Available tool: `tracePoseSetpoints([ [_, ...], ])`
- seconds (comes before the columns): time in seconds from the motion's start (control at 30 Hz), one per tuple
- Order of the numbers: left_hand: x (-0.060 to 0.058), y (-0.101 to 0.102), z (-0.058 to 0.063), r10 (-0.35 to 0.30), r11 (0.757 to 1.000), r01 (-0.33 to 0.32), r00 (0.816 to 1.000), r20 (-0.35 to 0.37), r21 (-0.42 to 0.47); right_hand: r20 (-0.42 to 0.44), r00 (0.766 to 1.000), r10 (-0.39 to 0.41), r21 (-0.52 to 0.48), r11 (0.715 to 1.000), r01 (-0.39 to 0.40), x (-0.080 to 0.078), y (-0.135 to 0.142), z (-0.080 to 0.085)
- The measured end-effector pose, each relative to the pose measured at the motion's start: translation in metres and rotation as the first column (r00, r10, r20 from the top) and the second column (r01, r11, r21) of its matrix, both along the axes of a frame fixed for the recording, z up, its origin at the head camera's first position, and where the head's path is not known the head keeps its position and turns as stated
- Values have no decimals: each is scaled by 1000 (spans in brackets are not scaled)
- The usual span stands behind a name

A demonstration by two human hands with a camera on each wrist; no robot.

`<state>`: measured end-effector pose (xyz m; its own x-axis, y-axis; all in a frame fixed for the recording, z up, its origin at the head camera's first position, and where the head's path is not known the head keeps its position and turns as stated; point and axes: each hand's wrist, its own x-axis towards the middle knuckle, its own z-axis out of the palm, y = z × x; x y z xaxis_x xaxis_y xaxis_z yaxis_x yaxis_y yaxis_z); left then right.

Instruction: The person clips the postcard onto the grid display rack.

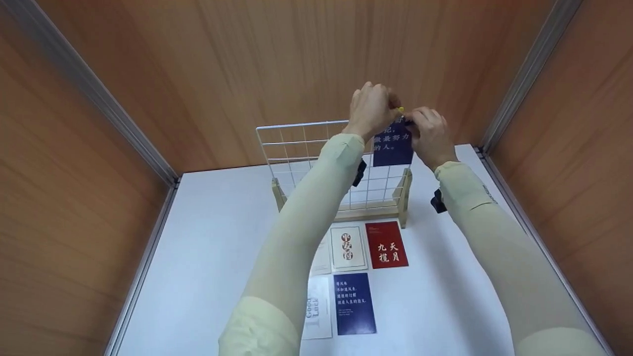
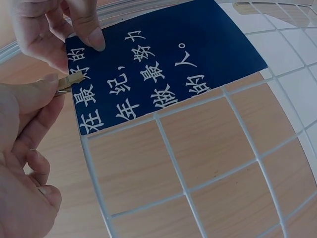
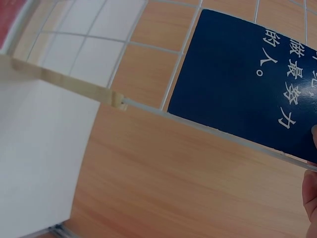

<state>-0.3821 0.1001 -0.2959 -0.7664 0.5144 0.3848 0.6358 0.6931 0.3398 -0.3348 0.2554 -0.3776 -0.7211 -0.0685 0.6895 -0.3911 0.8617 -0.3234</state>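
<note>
Near the top right of a white wire grid [image 1: 288, 144], a dark blue card [image 1: 392, 156] with white writing lies against the wires. My left hand [image 1: 371, 110] pinches a small yellowish wooden clothespin [image 2: 72, 79] between thumb and finger; its tip overlaps the card's top edge in the left wrist view. At the card's upper right corner, my right hand [image 1: 429, 132] holds the card, thumb on its printed face. In the right wrist view only part of that hand shows at the right edge, beside the card [image 3: 223, 74].
Wooden feet [image 1: 404, 198] support the grid on a white table [image 1: 207, 257]. In front of it lie a red card [image 1: 386, 242], a white card with round red marks [image 1: 357, 247], another blue card [image 1: 355, 316] and pale cards partly behind my left sleeve. Wood-grain walls [image 1: 247, 59] surround the table.
</note>
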Motion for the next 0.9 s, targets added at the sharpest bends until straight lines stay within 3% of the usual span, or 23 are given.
tracePoseSetpoints([
  [0.3,-2,-2,-5,15,1000,-15,1000,9,-4,-26,999,27,-5,1000,-27,-3,2,-1],
  [0.5,-1,-7,-7,27,999,-28,999,41,19,5,1000,26,-12,1000,-26,-3,4,-1],
  [0.9,-2,-36,-15,68,997,-69,997,39,33,26,1000,17,-19,1000,-16,-5,9,-1],
])
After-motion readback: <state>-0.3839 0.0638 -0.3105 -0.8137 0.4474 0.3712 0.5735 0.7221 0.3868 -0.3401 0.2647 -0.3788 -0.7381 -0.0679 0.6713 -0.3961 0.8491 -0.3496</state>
